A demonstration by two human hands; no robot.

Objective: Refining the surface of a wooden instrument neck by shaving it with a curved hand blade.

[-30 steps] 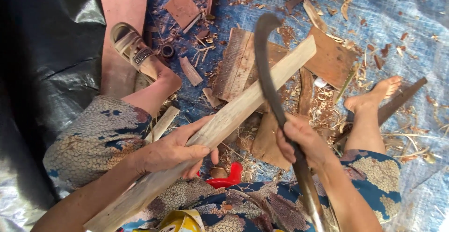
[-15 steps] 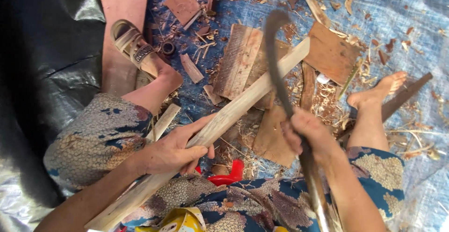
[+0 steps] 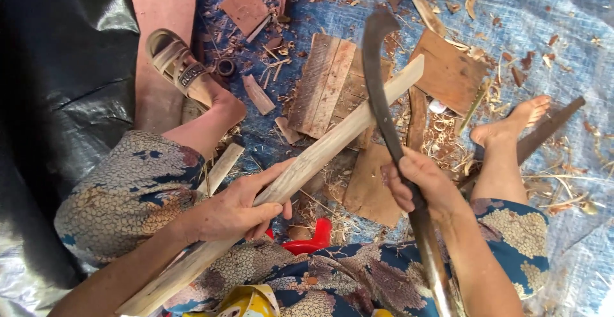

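The left hand (image 3: 233, 211) grips a long pale wooden stick (image 3: 320, 157) slanting over the lap. The right hand (image 3: 419, 186) clasps a curved billhook (image 3: 380, 93), whose blade crosses the stick's upper end.

I sit on the ground at a makeshift woodworking spot: a blue tarp (image 3: 543, 29) (black sheeting (image 3: 57, 87) beside it) littered with wood shavings (image 3: 448, 138), offcut boards (image 3: 329, 83) and chips (image 3: 256, 93).

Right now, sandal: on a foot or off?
On. The tan sandal is strapped on the person's left foot; the right foot is bare.
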